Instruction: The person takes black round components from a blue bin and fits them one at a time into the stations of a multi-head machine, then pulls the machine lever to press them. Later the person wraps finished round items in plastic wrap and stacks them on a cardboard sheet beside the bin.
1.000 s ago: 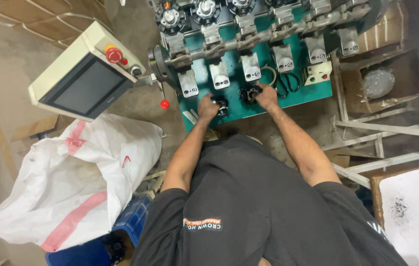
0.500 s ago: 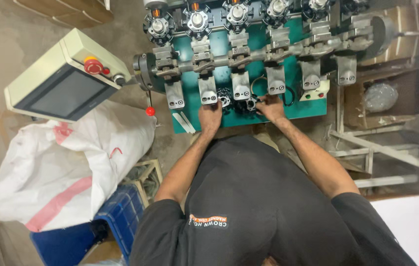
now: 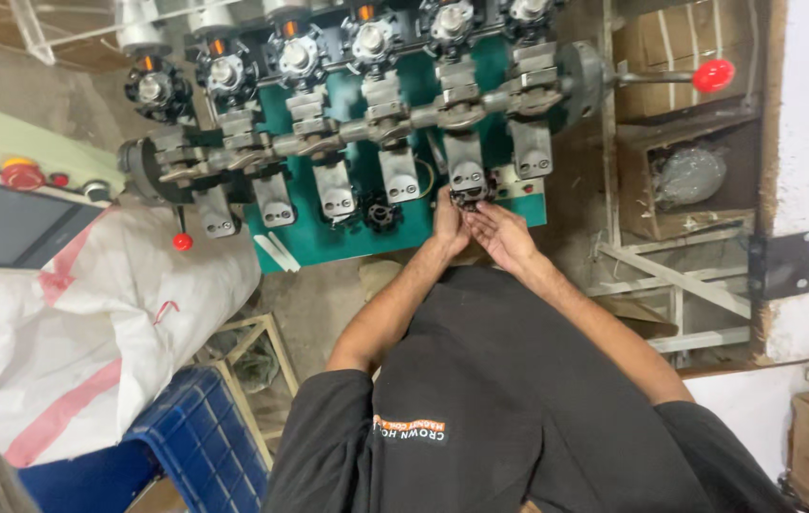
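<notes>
Head view is showing the left hand (image 3: 449, 221) and right hand (image 3: 501, 235) pinching a small dark part (image 3: 469, 199) at the green machine (image 3: 347, 233)

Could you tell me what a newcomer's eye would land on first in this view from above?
The eye goes first to the green multi-station machine across the top, with its row of grey clamps and round black heads. At its lower right, the left hand and right hand meet at a small black part under one clamp. A red ball-knob lever sticks out at upper right, and a white sack lies at left.
</notes>
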Available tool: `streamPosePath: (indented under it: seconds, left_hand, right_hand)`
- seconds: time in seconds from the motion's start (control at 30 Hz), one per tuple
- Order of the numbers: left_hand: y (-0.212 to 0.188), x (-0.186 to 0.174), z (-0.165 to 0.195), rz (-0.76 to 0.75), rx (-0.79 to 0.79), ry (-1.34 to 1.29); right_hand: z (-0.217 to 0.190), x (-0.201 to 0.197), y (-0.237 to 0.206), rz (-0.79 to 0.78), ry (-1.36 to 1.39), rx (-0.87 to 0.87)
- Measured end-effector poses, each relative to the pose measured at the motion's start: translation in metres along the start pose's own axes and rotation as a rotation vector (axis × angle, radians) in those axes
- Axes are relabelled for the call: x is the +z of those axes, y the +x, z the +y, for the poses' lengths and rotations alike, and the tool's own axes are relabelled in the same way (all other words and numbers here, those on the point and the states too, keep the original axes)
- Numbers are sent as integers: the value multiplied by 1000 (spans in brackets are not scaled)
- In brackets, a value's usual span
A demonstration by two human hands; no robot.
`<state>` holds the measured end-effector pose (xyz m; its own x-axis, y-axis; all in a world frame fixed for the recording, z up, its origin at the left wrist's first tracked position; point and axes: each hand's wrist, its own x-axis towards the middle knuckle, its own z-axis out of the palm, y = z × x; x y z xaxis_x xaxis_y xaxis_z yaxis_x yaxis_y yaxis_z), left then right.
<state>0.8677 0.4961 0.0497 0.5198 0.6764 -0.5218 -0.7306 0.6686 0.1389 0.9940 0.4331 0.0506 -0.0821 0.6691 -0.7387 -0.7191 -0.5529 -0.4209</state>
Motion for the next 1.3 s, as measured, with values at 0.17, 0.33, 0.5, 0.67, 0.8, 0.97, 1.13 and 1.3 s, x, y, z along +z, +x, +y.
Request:
streamPosePath:
  seconds: [0.17, 0.33, 0.5, 0.67, 0.8, 0.97, 1.13, 1.3]
  left_hand:
    - [32, 33, -31, 14, 5, 240]
    - [44, 75, -32, -123, 11, 152]
    - [32, 101, -22, -166, 14, 243]
    - [31, 96, -22, -232, -16, 286]
    - [14, 51, -1, -99, 46, 1013]
    - [-57, -35, 79, 553, 856, 2828]
    - [-96, -46, 126, 313, 406, 2560]
    - [-98, 1, 104, -209, 580, 2448]
  right_hand:
    - [-38, -27, -4, 70, 120, -89]
    - [-78, -20, -19, 7, -1, -226]
    - [-94, -4, -36, 88, 34, -137]
    - [-93, 6, -50, 53, 17, -122]
    - [-76, 1, -56, -55, -215, -116]
    - [-32, -1, -36, -45, -629, 51]
    - [8, 29, 10, -186, -813, 87]
    - [-1, 44, 38, -199, -985, -2]
